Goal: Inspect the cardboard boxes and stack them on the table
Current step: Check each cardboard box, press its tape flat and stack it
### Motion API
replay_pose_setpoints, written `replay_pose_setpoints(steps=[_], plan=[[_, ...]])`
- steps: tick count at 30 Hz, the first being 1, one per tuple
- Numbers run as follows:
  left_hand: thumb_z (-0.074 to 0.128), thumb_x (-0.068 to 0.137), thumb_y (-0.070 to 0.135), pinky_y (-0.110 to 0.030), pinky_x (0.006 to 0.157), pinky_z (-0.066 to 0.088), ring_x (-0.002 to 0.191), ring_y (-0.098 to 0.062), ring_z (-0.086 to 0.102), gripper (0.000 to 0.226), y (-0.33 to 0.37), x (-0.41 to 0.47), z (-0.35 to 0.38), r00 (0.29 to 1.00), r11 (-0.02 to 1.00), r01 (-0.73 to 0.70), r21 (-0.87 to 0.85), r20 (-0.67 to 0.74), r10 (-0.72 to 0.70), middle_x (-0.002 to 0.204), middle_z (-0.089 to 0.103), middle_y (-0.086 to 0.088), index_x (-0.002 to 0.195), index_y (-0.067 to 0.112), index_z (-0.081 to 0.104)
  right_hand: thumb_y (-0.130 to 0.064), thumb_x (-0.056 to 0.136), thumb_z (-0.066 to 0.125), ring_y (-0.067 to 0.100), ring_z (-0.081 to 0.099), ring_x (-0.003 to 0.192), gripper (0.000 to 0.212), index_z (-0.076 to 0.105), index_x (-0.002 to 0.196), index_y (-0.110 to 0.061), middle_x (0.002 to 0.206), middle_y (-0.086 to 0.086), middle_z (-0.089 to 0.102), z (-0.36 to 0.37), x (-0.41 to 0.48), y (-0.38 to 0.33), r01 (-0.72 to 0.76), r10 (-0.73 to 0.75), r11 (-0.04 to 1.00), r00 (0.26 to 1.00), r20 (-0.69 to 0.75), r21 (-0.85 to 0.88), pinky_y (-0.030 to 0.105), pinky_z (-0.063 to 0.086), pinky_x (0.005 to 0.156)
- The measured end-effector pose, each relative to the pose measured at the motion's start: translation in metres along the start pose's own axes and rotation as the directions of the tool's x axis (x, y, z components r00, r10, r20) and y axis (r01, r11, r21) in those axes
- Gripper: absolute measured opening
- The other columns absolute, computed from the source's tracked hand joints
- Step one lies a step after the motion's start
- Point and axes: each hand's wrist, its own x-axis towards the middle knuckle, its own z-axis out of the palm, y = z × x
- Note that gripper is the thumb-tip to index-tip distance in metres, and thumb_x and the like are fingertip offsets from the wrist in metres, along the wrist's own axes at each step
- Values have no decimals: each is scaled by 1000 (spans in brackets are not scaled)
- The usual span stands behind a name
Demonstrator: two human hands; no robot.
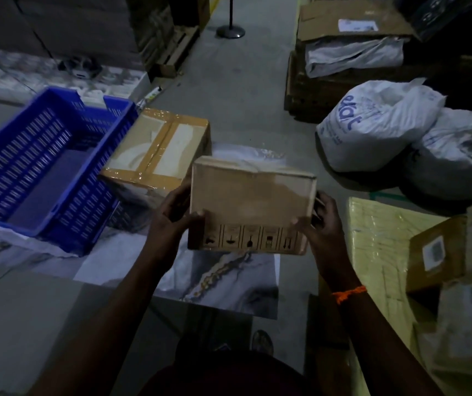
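Held box: a brown cardboard box [251, 201] is up in the air over the bench, clear of the surface, with a row of printed handling symbols along its near edge.
Left hand: the left hand [172, 215] grips the box's left side, thumb on the top face and fingers curled round the edge.
Right hand: the right hand [319, 224] grips the right side the same way; an orange thread [349, 292] circles that wrist.
Bench: the bench [229, 278] has a glossy white-and-grey marbled top with a gold vein.
Taped box: a second cardboard box [157, 155], sealed with shiny clear tape, sits tilted on the bench just beyond the held one, against the crate.
Crate: a blue slotted plastic crate [43, 172] stands on the bench's left part.
Floor: a grey concrete floor [243, 90] runs as an aisle away from the bench.
Right side: two full white sacks [377, 124] lie on the floor; nearer, a yellow film-wrapped parcel [377, 244] sits beside small labelled cartons [437, 250].
Far end: a round black post base [230, 31] stands in the aisle near a wooden pallet [177, 50].
Light: the room is dim.
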Motion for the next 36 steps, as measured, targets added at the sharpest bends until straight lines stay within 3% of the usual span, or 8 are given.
replay_pose_setpoints(steps=[6,11,15,18,22,29,32,36], plan=[[58,102,19,-35,103,53,135,-15,55,45,-55,-45,-11,994,996,92,2,-65,-92,144,60,1,147,16,51,-16,111,44,21,66,115,25,57,131,-15,123,-3,67,5,-41,47,-132,139,984,989,-53,119,35,59,78],[63,94,47,-43,103,51,132,-16,58,53,-79,-77,-24,983,984,177,28,-63,-175,143,61,7,143,26,56,-51,102,40,17,64,120,54,58,141,-19,132,2,66,15,-59,59,-293,292,956,955,-60,-9,24,58,89],[57,101,30,-32,91,58,127,-16,61,37,-86,-86,-20,958,957,286,48,-41,-284,141,62,10,138,32,60,-43,104,57,15,63,113,36,62,136,-29,127,1,65,10,-56,76,-338,332,934,941,-66,-115,13,48,76],[53,104,39,-24,78,59,105,1,68,22,-85,-87,-7,924,918,381,113,-92,-372,114,71,22,124,39,62,-33,103,63,11,65,98,26,64,128,-27,114,2,68,5,-57,84,-351,350,919,936,-36,-180,9,49,63],[63,79,78,-37,85,58,102,-15,67,57,-89,-77,-4,904,832,427,353,-193,-382,111,67,9,121,39,63,-18,104,62,14,64,95,11,62,115,-20,104,-1,67,4,-54,96,-355,364,904,931,-7,-238,6,46,62],[69,94,10,-34,87,57,108,-18,63,49,-63,11,9,928,895,371,247,-71,-365,131,64,-6,141,15,55,-20,98,69,16,69,108,36,64,131,-32,120,-5,72,21,10,82,-317,341,931,932,119,-182,29,56,86],[63,99,11,-19,59,57,90,-10,63,35,-50,24,24,908,900,419,124,-76,-412,114,66,-2,133,15,57,-10,96,67,14,72,99,39,66,118,-44,115,-6,76,30,25,70,-284,303,949,943,141,-141,29,57,84],[71,93,20,-38,87,59,114,-20,65,47,-55,20,23,937,944,322,70,-163,-308,126,68,1,138,24,58,1,94,64,8,68,114,60,57,145,-28,129,-8,71,23,16,54,-200,214,974,966,145,-105,29,57,96]])
